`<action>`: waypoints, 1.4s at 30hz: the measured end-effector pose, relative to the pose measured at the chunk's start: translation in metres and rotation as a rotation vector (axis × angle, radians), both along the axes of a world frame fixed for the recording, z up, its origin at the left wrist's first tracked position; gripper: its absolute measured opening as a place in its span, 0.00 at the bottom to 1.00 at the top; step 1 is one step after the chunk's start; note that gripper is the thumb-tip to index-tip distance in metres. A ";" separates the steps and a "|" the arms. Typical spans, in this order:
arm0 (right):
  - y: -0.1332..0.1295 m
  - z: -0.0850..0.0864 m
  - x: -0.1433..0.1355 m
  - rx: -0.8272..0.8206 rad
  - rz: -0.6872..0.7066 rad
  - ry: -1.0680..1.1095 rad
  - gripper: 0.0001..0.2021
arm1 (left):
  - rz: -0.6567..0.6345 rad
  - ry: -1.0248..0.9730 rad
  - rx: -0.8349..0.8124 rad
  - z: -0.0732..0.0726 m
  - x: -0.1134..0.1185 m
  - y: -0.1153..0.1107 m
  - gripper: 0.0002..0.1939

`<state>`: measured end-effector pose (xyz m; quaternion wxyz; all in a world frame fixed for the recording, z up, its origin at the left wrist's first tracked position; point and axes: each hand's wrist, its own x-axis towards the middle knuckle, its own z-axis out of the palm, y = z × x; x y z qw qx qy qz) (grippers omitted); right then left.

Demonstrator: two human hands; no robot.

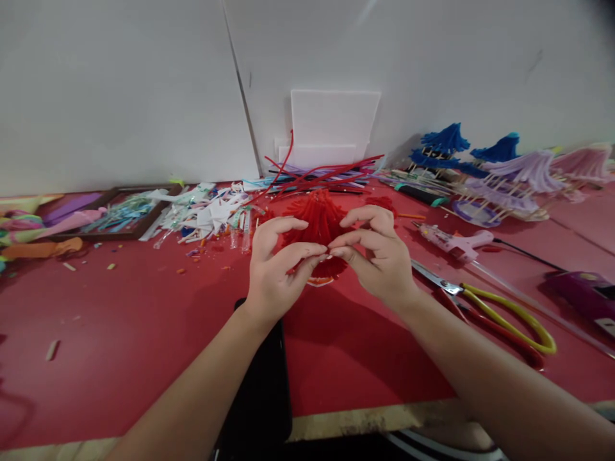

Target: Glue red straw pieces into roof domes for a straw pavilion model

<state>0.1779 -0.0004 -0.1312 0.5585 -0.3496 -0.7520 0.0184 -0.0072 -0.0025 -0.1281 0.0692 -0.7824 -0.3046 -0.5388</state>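
Note:
My left hand [281,266] and my right hand [377,253] meet in the middle of the view, thumb and forefinger of each pinched together, fingertips touching. Whatever lies between the fingertips is too small to make out. Right behind them stands a red pipe-cleaner model [319,214] with a flared, roof-like top, partly hidden by my fingers. A bit of its white and orange base shows below my fingertips. Under my left forearm lies a black phone-like slab [264,384].
Scissors [504,314] with yellow and red handles, a pink glue gun [454,242] and finished blue [444,141] and lilac [523,173] models are at right. Loose pipe cleaners [317,174] lie at the back, before white boards [334,118]. Scraps [211,211] and a brown frame [134,234] sit left.

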 end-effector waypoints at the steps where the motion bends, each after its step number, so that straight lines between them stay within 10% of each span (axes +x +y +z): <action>1: 0.000 0.000 -0.001 -0.011 -0.011 -0.001 0.05 | 0.002 -0.002 0.001 0.000 0.000 0.000 0.06; 42: 0.008 -0.003 0.010 0.123 0.003 -0.119 0.07 | -0.028 0.037 0.008 0.001 -0.002 0.002 0.03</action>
